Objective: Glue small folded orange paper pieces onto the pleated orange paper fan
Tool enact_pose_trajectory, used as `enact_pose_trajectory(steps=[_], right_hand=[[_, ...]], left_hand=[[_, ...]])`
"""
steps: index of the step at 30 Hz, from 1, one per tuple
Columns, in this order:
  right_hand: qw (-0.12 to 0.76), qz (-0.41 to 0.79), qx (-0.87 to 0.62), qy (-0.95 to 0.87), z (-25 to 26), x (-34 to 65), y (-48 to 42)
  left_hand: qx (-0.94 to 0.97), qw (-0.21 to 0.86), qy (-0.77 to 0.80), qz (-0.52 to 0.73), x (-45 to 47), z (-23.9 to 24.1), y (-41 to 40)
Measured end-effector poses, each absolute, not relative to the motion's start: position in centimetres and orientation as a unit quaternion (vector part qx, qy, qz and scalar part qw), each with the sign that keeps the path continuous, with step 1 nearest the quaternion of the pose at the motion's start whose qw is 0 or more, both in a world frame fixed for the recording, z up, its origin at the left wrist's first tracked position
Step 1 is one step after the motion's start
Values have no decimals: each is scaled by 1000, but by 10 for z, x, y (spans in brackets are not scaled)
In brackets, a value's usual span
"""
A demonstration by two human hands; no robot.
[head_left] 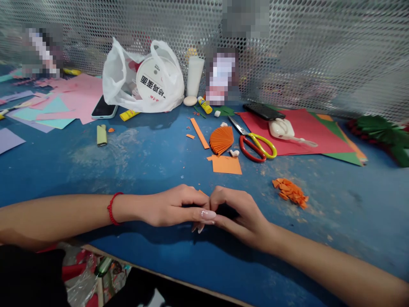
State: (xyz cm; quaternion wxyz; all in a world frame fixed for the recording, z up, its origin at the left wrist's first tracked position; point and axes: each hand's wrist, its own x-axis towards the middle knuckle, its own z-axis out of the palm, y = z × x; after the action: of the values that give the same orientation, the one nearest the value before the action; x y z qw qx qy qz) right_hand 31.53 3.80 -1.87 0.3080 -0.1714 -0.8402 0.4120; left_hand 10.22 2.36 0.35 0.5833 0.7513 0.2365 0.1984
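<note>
Over the near part of the blue, chalk-smudged tabletop (105,164), the left hand (177,207) and right hand (246,213) are meeting fingertip to fingertip, their fingers curling inward; what they are gripping, if anything, I cannot tell, since the fingers are hiding it. A thin orange sliver (203,193) is peeking out at the twelve o'clock edge of the left hand's fingers. A braided red cord (114,208) is circling the left wrist.

Reading the clock from the hands, a flat, roughly rectangular orange card (227,165) is lying just past twelve. Beyond it, at twelve, a crisply pleated paper fan (221,140) is spreading its ridges, with a narrow, straight-edged strip (200,133) slanting beside it. At one o'clock, scissors (257,145) are resting with metal blades together, one loop glossy red, the other yellow. Between two and three, small angular scraps (290,192) are forming a loose heap. At two, a smooth red sheet (305,143) is carrying a rounded white case (281,128). At eleven, a crinkled, thin plastic bag (116,81) is holding a round-lidded tub (155,79). Behind everything, perforated metal (303,55) is standing upright.
</note>
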Motion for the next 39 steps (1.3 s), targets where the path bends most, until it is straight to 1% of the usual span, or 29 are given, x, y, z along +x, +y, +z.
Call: enact_pose_trajectory(steps=[6, 10, 15, 20, 23, 27, 30, 36, 39], right_hand=[[317, 427, -190, -825, -19, 315, 40], [318, 445, -212, -810, -16, 315, 40], [328, 430, -235, -808, -16, 318, 40], [318, 399, -201, -836, -19, 319, 39], [331, 403, -185, -833, -18, 320, 40], [344, 413, -99, -837, -12, 321, 42], [341, 394, -49, -852, -7, 320, 43], [362, 345, -40, -865, -6, 323, 41], [365, 335, -43, -868, -5, 325, 41]], left_hand=[[782, 543, 230, 202, 102, 0, 24], [796, 508, 228, 236, 102, -3, 22], [814, 481, 218, 241, 101, -6, 20], [825, 466, 213, 240, 102, -8, 20], [822, 463, 219, 250, 102, -9, 20], [816, 486, 197, 242, 99, -7, 22], [810, 518, 174, 215, 97, -4, 23], [768, 578, 199, 191, 98, -3, 24], [766, 577, 198, 203, 98, -3, 24]])
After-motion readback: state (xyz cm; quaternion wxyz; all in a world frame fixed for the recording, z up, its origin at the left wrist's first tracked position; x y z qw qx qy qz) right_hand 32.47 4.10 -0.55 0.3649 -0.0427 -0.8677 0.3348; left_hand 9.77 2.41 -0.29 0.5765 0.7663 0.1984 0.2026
